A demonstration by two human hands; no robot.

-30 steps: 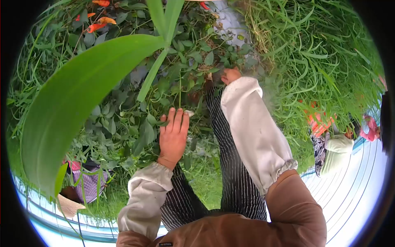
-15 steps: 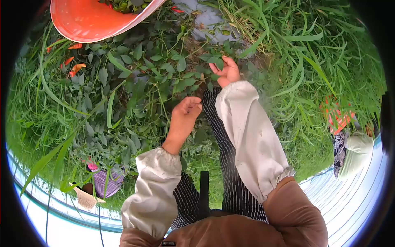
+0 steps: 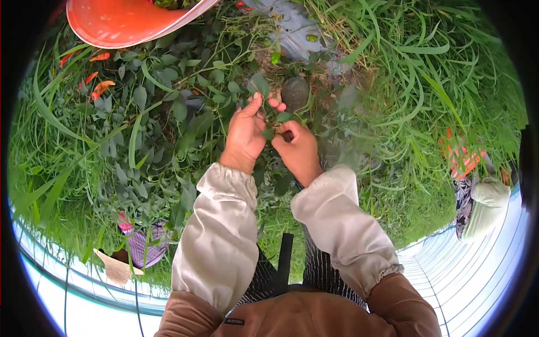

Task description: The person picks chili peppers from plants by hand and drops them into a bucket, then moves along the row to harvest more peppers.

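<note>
Green leafy sprig pinched in your right hand; left hand, hold unclear. Orange-red plastic bucket already has green pods; slender red pods lie outside.

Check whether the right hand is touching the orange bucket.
Apart: the head view shows the right hand near the middle, the orange bucket at top left, and leaves between them.

"What ground are you on?"
"Tall green grass crowds my right side, next to dry straw and a strip of grey plastic mulch."
"And the light?"
"Bright. White, greenhouse-like sheeting, crossed by thin dark lines, glows beyond the grass."
</note>
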